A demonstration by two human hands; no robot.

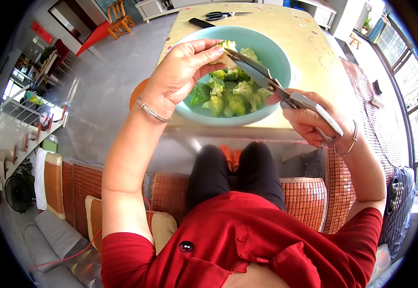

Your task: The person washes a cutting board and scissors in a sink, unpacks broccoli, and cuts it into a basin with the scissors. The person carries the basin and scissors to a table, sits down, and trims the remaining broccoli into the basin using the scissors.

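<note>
A broccoli piece (225, 54) is pinched in the left hand (178, 72) fingers over the bowl (271, 53) on the bench (310, 43), stem pointed right toward scissors (266, 79) gripped closed-fisted in the right hand (314, 120), blades set against the stem.

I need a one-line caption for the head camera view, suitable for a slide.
Left hand holds a broccoli piece over a blue bowl while right hand cuts it with scissors.
</note>
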